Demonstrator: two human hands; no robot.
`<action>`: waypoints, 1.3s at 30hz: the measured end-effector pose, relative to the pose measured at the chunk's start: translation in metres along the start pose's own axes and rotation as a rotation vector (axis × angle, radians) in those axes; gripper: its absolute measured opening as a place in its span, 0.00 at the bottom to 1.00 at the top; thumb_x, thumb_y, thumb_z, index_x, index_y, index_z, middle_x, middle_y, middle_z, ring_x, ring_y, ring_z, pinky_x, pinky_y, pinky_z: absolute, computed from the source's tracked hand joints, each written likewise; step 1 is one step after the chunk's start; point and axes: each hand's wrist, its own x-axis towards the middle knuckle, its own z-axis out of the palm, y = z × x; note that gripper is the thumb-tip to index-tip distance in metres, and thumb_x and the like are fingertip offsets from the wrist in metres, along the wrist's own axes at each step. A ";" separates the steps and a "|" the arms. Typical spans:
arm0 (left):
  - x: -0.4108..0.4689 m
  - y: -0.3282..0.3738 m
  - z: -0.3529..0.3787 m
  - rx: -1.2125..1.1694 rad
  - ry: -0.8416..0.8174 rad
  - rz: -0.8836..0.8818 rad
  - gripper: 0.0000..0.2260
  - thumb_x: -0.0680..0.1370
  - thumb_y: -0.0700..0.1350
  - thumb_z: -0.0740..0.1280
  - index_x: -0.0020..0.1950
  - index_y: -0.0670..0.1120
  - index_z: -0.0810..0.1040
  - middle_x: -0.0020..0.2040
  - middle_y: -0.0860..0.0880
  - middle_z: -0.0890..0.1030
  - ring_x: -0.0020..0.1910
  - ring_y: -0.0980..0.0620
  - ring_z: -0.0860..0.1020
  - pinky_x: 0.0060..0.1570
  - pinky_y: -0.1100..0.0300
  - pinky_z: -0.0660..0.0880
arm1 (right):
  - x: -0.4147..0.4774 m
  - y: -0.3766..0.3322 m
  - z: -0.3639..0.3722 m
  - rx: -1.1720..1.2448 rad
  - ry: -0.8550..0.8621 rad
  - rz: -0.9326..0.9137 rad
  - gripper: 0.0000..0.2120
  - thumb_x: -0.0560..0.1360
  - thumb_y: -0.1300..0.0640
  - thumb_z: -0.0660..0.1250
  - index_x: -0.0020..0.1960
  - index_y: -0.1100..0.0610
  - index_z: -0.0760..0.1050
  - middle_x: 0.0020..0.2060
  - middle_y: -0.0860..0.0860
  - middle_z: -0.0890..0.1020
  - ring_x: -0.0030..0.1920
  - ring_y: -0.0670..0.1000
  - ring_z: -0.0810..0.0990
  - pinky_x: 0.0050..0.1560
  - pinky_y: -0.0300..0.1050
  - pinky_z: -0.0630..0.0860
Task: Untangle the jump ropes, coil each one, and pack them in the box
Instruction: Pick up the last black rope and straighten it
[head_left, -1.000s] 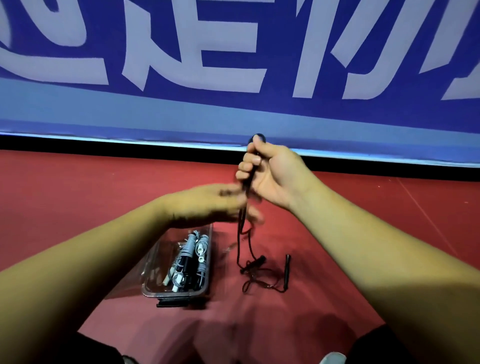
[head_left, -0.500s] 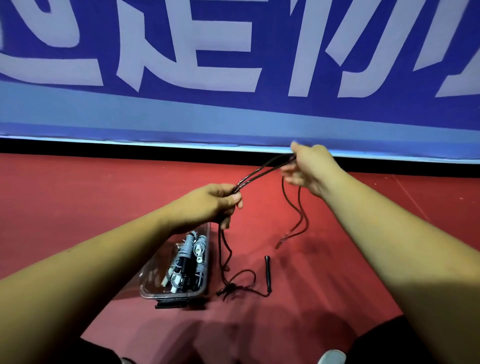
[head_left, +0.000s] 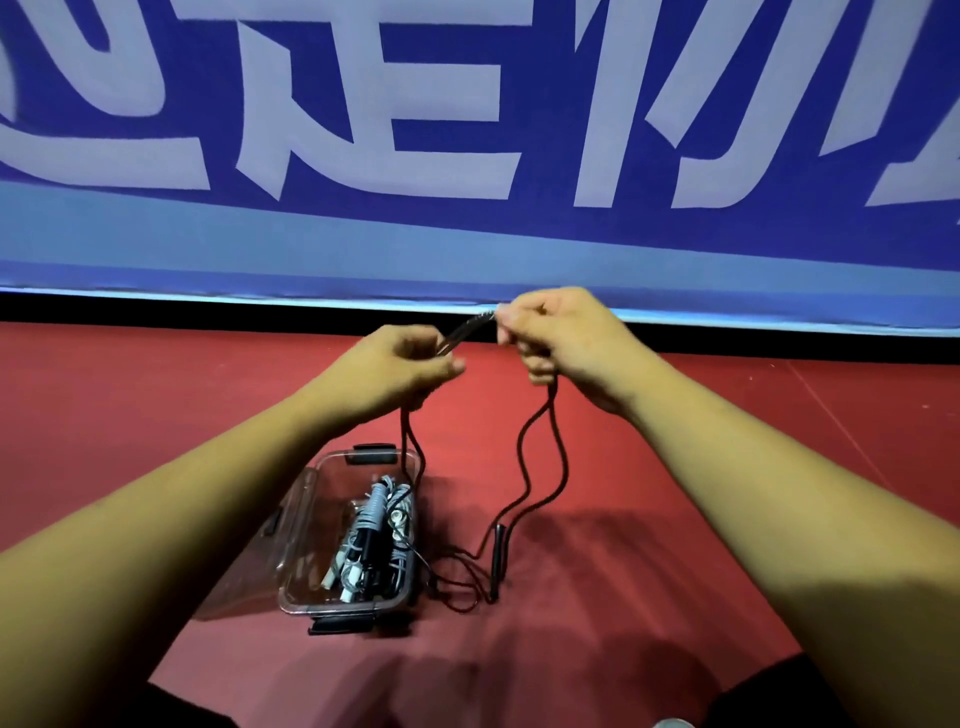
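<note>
while both hands are raised above the red floor (head_left: 675, 519) | left hand (head_left: 400, 364) pinches black jump rope (head_left: 522, 452) | right hand (head_left: 561, 343) grips it | ends trail beside clear box (head_left: 304, 519) holding grey ropes (head_left: 369, 535)

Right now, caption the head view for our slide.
Left hand and right hand hold a black jump rope over a red floor, beside a clear box of packed ropes.

Black rope (head_left: 467, 328) is blurred between the fingertips of both hands, so the strand count there is unreadable. Its run inside the left hand (head_left: 395, 369) and right hand (head_left: 561, 338) is covered by curled fingers. Below the left fingers, the box (head_left: 343, 608) holds a grey-white jumble, rope count unclear. Its left wall is partly behind the left forearm (head_left: 182, 509). Banner (head_left: 467, 234) lettering above the fingers is clipped by the top edge.
</note>
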 end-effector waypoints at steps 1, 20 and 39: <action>0.000 -0.010 -0.002 0.067 -0.061 -0.042 0.09 0.79 0.40 0.69 0.40 0.42 0.74 0.30 0.48 0.74 0.28 0.52 0.71 0.32 0.62 0.71 | 0.003 -0.003 -0.004 0.066 0.080 -0.010 0.15 0.82 0.58 0.61 0.37 0.60 0.72 0.21 0.47 0.63 0.22 0.46 0.59 0.27 0.38 0.58; -0.002 0.015 0.003 0.139 -0.068 -0.097 0.08 0.78 0.41 0.64 0.39 0.44 0.76 0.29 0.50 0.69 0.30 0.50 0.69 0.33 0.55 0.72 | -0.002 0.014 0.002 -0.570 -0.151 -0.053 0.09 0.79 0.56 0.67 0.43 0.60 0.80 0.38 0.52 0.85 0.39 0.47 0.83 0.46 0.39 0.76; -0.010 0.006 0.013 -0.192 -0.023 -0.158 0.14 0.85 0.41 0.56 0.39 0.44 0.66 0.27 0.49 0.64 0.22 0.48 0.71 0.27 0.60 0.71 | -0.012 0.011 -0.028 -0.587 -0.139 0.115 0.36 0.70 0.53 0.77 0.74 0.52 0.65 0.63 0.47 0.77 0.63 0.44 0.75 0.66 0.41 0.70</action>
